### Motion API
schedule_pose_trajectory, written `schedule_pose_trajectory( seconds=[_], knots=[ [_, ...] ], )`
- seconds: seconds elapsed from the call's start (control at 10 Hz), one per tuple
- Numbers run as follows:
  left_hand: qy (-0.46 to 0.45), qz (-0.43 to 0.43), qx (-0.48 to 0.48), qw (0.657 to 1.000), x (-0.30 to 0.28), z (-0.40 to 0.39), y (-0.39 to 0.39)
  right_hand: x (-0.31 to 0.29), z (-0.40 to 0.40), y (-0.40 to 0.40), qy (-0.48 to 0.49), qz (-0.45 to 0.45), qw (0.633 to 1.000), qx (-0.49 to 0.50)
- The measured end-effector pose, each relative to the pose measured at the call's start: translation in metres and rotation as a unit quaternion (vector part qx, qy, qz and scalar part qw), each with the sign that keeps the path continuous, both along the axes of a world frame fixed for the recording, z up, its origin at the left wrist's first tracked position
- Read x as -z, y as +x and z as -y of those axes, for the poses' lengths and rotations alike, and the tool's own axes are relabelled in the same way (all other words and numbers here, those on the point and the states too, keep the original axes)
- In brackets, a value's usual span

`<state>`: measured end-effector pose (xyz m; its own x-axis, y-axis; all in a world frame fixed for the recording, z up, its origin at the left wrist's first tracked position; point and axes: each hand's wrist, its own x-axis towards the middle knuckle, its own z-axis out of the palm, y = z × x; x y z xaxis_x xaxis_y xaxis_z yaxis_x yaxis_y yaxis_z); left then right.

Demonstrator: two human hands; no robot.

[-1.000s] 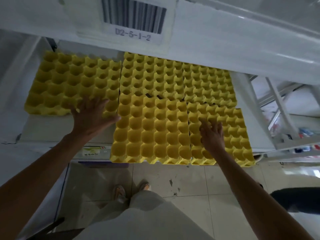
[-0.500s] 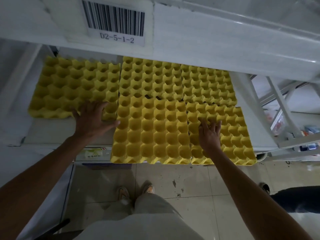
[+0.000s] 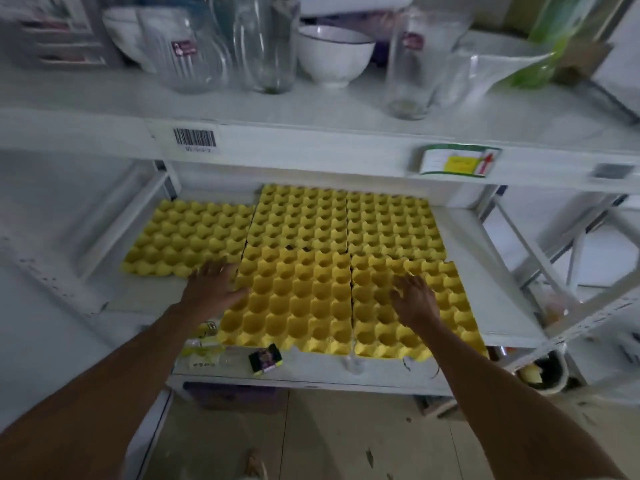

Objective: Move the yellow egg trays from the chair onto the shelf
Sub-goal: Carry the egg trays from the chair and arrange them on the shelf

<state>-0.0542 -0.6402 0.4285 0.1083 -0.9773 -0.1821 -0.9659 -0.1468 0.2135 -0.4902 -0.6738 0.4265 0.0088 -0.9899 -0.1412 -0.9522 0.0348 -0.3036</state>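
Observation:
Several yellow egg trays lie flat on the white shelf (image 3: 498,299). One tray (image 3: 187,237) sits at the back left, two (image 3: 298,220) (image 3: 391,223) at the back, and two (image 3: 294,303) (image 3: 446,306) at the front. My left hand (image 3: 214,289) is spread flat at the front corner of the left tray, beside the front middle tray. My right hand (image 3: 414,301) rests palm down on the front right tray, fingers apart. Neither hand grips anything. No chair is in view.
The shelf above carries glass jars (image 3: 266,43), a white bowl (image 3: 334,55) and a glass (image 3: 412,64). A barcode label (image 3: 194,138) and a green-yellow tag (image 3: 457,161) are stuck on its front edge. A small dark packet (image 3: 265,358) lies at the lower shelf's front lip. Tiled floor lies below.
The view has pulled back and tilted up, so the upper shelf with its glassware now shows. Both hands stay spread on the trays, drawn slightly toward the front.

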Motion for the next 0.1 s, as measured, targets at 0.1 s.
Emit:
schedule_pose_trajectory(
  seconds=[0.1],
  knots=[
    [-0.004,0.015,-0.034,0.999,-0.0147,-0.0275,-0.0573,-0.0123,-0.0117,-0.0263,-0.021,-0.016,0.998,-0.063]
  ],
)
